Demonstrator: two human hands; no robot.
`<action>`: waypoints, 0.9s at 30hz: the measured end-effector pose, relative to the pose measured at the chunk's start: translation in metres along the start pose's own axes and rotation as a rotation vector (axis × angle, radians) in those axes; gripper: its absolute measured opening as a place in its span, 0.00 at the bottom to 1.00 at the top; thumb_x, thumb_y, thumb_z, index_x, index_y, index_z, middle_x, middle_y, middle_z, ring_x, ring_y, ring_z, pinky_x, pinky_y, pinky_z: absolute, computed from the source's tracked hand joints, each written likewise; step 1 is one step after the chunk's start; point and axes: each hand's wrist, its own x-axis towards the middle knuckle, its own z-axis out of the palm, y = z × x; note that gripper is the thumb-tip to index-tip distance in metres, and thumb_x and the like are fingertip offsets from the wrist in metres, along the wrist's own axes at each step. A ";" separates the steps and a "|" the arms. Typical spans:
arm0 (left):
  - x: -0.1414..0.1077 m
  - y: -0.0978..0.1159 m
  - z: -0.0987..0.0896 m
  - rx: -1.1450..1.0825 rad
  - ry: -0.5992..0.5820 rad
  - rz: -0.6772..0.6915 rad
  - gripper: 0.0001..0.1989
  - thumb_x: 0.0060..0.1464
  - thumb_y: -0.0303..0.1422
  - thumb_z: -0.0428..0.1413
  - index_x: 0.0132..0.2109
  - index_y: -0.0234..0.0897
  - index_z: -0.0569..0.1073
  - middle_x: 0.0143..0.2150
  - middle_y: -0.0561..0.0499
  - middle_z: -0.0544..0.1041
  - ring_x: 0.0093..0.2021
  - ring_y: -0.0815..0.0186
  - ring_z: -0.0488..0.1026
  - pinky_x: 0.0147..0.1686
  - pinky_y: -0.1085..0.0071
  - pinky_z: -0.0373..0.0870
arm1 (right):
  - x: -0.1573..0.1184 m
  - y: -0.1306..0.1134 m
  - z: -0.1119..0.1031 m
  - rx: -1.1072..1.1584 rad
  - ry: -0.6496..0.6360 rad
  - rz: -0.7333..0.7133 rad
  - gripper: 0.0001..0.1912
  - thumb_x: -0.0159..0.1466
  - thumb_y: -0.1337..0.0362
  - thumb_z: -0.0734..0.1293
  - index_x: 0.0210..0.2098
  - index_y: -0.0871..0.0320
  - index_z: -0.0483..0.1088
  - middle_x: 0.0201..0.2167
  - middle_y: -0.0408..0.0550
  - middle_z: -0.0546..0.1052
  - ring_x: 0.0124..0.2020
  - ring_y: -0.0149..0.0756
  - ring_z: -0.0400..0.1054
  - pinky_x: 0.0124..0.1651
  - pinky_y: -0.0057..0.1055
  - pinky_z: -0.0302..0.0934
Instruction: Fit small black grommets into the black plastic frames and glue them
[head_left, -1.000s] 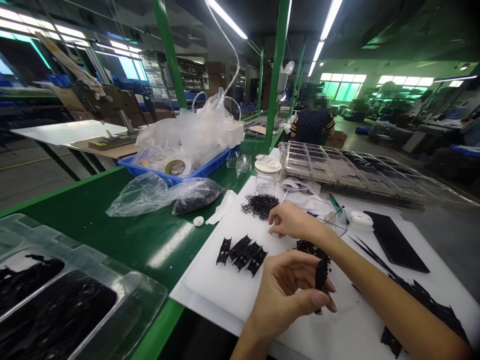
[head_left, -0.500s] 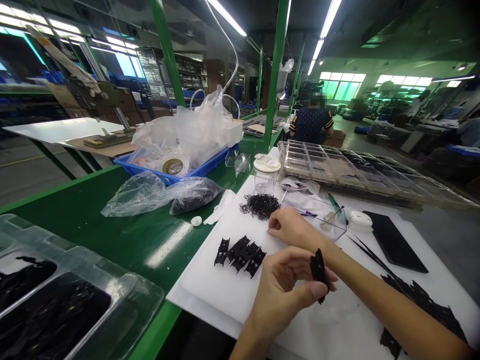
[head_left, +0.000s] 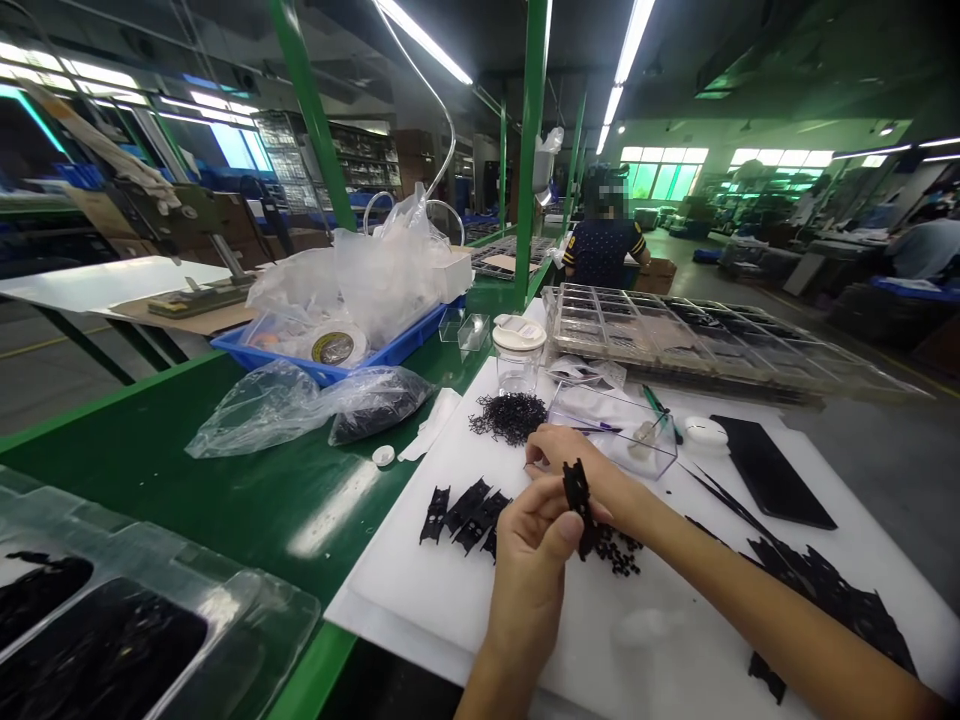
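My left hand point(head_left: 529, 560) grips a black notched part point(head_left: 577, 505) upright between thumb and fingers. Behind it, my right hand point(head_left: 566, 455) has its fingertips pinched together low over the white board point(head_left: 405, 610), just beside a pile of thin black pieces point(head_left: 510, 417); what they hold, if anything, is too small to name. Several similar black notched parts point(head_left: 435, 515) lie in a row left of my left hand. Small black bits point(head_left: 619, 553) lie under my right forearm. More black parts point(head_left: 840, 590) are spread at the right, partly behind that forearm.
A lidded clear jar point(head_left: 519, 350) and a clear box point(head_left: 637, 440) stand behind the hands. Tweezers point(head_left: 739, 505), a black slab point(head_left: 772, 470) and a compartment tray point(head_left: 660, 335) are at right. A blue bin point(head_left: 397, 350) and clear trays point(head_left: 277, 610) are left. A person point(head_left: 606, 240) sits beyond.
My left hand has moved left and up with the black part, closer to my right hand. The small black bits under the right forearm have come into view. The whole view has shifted slightly.
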 end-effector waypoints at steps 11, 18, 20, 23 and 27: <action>0.001 0.004 0.003 -0.015 0.049 -0.007 0.13 0.55 0.42 0.68 0.41 0.37 0.81 0.32 0.51 0.78 0.32 0.70 0.70 0.37 0.74 0.68 | 0.003 0.003 0.002 -0.013 0.049 -0.126 0.11 0.60 0.78 0.66 0.25 0.60 0.69 0.30 0.46 0.73 0.28 0.32 0.64 0.30 0.28 0.53; 0.001 0.008 0.003 -0.001 0.007 0.037 0.09 0.56 0.39 0.68 0.42 0.40 0.83 0.38 0.50 0.81 0.42 0.67 0.76 0.50 0.72 0.71 | -0.020 0.008 -0.032 0.073 0.242 -0.212 0.08 0.69 0.72 0.66 0.42 0.62 0.78 0.44 0.53 0.78 0.42 0.38 0.73 0.46 0.33 0.65; 0.002 0.010 0.003 0.003 0.009 0.065 0.09 0.55 0.38 0.68 0.43 0.42 0.83 0.40 0.51 0.83 0.43 0.66 0.78 0.50 0.71 0.72 | -0.033 0.004 -0.048 0.189 0.351 -0.258 0.09 0.70 0.72 0.67 0.46 0.61 0.78 0.43 0.52 0.79 0.42 0.36 0.74 0.46 0.32 0.67; 0.004 0.014 0.006 0.036 0.034 0.111 0.09 0.55 0.35 0.69 0.44 0.41 0.83 0.41 0.49 0.84 0.43 0.64 0.79 0.49 0.70 0.74 | -0.056 -0.009 -0.068 0.370 0.495 -0.349 0.09 0.69 0.72 0.68 0.45 0.58 0.80 0.42 0.49 0.81 0.42 0.35 0.75 0.43 0.30 0.69; 0.006 0.021 0.010 0.069 0.111 0.223 0.09 0.54 0.33 0.70 0.42 0.40 0.83 0.37 0.51 0.83 0.39 0.68 0.79 0.44 0.75 0.75 | -0.080 -0.032 -0.081 0.406 0.607 -0.473 0.08 0.68 0.73 0.70 0.45 0.59 0.81 0.43 0.48 0.82 0.43 0.32 0.76 0.46 0.26 0.70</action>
